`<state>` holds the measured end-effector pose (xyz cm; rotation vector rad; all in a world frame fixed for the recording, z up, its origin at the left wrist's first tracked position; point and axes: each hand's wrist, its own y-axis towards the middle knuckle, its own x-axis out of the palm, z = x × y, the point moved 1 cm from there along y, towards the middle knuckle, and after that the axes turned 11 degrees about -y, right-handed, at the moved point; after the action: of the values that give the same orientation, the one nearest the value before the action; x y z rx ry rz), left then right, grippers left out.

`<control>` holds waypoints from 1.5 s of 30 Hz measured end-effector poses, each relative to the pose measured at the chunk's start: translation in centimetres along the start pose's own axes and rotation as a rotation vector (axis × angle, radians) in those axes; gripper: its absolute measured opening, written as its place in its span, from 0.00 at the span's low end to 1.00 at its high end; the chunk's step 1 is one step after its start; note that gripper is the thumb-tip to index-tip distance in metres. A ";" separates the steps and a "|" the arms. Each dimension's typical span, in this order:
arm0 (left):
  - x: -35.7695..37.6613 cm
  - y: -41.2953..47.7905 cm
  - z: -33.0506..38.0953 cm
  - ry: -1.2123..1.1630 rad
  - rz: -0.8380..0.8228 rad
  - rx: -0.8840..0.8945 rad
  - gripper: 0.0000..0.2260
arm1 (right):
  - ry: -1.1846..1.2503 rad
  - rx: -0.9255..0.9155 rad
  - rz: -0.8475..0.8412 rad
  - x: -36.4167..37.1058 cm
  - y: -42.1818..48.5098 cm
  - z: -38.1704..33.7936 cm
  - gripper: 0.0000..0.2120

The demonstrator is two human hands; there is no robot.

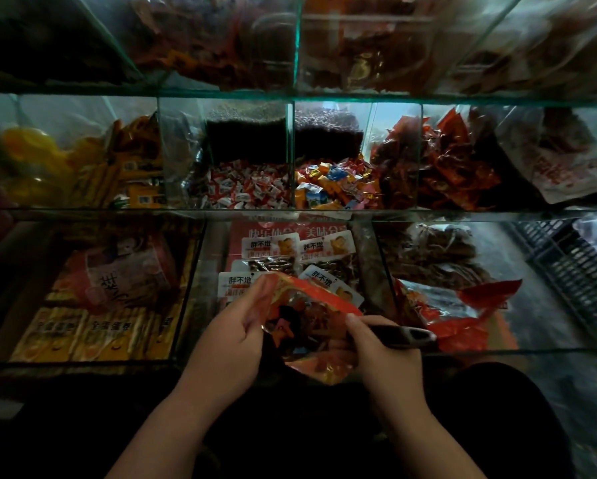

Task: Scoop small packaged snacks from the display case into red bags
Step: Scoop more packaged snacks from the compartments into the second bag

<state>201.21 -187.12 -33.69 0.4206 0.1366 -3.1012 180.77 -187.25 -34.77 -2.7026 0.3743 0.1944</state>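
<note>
1. Dim glass display case (pixel 82 361) fills the view, split into compartments on three tiers.
2. Nearest, the left hand (pixel 235 328) grips the rim of a red bag (pixel 324 300) held open at the case's front edge. Dark and red snacks (pixel 300 326) lie inside it.
3. The right hand (pixel 381 347) grasps the dark handle of a scoop (pixel 407 337). The scoop's other end is hidden at the bag's mouth.
4. Just behind, white-labelled packets (pixel 273 248) lie in the middle near compartment, and a second red bag (pixel 463 314) lies in the compartment to the right.
5. Farther back, red-and-white candies (pixel 248 188) and multicoloured candies (pixel 335 188) fill neighbouring compartments.
</note>
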 end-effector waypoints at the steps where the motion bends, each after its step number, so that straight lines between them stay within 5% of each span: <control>1: -0.2 -0.1 0.2 0.016 0.006 0.011 0.29 | 0.116 0.063 0.013 -0.2 0.1 0.0 0.07; 7: -0.4 -0.5 2.7 0.252 0.011 0.127 0.27 | 0.269 0.044 0.095 -2.6 -0.6 -1.9 0.10; 12: 2.0 -1.5 6.1 0.187 0.166 0.513 0.14 | 0.313 0.033 0.129 -5.4 -1.1 -3.5 0.07; 15: 4.3 -1.0 5.8 0.230 0.084 0.389 0.12 | 0.330 0.031 0.137 -6.7 -1.3 -4.1 0.05; 19: 5.7 1.1 3.5 0.485 0.013 0.141 0.23 | 0.317 -0.023 0.089 -7.8 -2.2 -4.9 0.13; 23: 6.5 2.7 2.5 0.628 -0.027 0.102 0.25 | 0.321 -0.072 0.000 -8.0 -3.2 -5.4 0.13; 29: 7.1 2.4 2.3 0.605 0.003 0.199 0.23 | 0.296 -0.173 -0.039 -8.7 -4.3 -6.8 0.15; 34: 6.6 3.1 4.6 0.449 0.133 0.425 0.20 | 0.363 -0.303 -0.031 -9.8 -5.2 -9.4 0.04; 39: 6.4 9.7 8.9 0.433 0.169 0.572 0.20 | 0.455 -0.372 -0.003 -8.9 -3.3 -12.0 0.13; 45: 7.1 19.5 11.9 0.412 0.092 0.503 0.23 | 0.503 -0.429 0.173 -5.6 1.7 -14.2 0.10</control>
<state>191.56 -207.52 -25.83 1.0331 -0.6519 -2.8789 176.03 -193.30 -21.44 -3.1212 0.7909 -0.4162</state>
